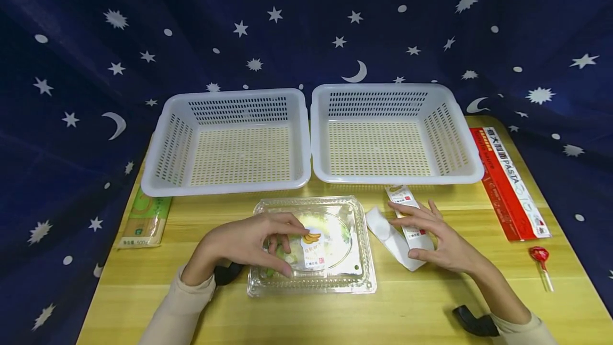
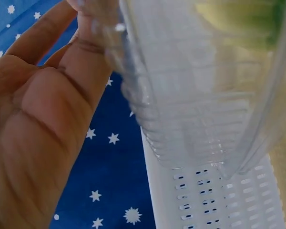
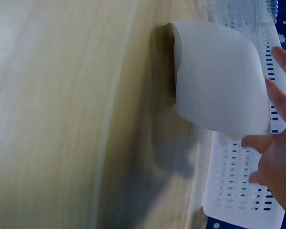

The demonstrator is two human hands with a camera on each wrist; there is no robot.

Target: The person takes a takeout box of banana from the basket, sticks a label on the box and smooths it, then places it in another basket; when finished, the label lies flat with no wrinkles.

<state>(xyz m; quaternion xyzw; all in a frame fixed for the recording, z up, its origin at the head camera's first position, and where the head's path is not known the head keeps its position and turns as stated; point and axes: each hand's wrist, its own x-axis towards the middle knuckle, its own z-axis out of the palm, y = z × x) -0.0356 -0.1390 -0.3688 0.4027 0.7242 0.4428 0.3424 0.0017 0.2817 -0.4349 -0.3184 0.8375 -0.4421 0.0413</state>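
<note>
A clear plastic clamshell box (image 1: pixel 361 238) lies on the table, with pale green and yellow contents blurred through its lid. On the lid sits a white label with a banana picture (image 1: pixel 313 254). My left hand (image 1: pixel 261 238) hovers over the box's left part, thumb and index finger apart beside the label. To the right, a curled white paper strip printed with labels (image 1: pixel 404 206) stands partly folded. My right hand (image 1: pixel 440 233) is spread beside it, thumb near its lower part; contact is unclear. In the right wrist view the strip's blank white back (image 3: pixel 219 76) faces the camera.
Two white perforated baskets (image 1: pixel 230 190) (image 1: pixel 397 179) stand side by side behind the box. A green noodle packet (image 1: pixel 146 220) lies at the left, partly behind a basket. At the right are a red pasta packet (image 1: pixel 510 185) and a red lollipop (image 1: pixel 539 254).
</note>
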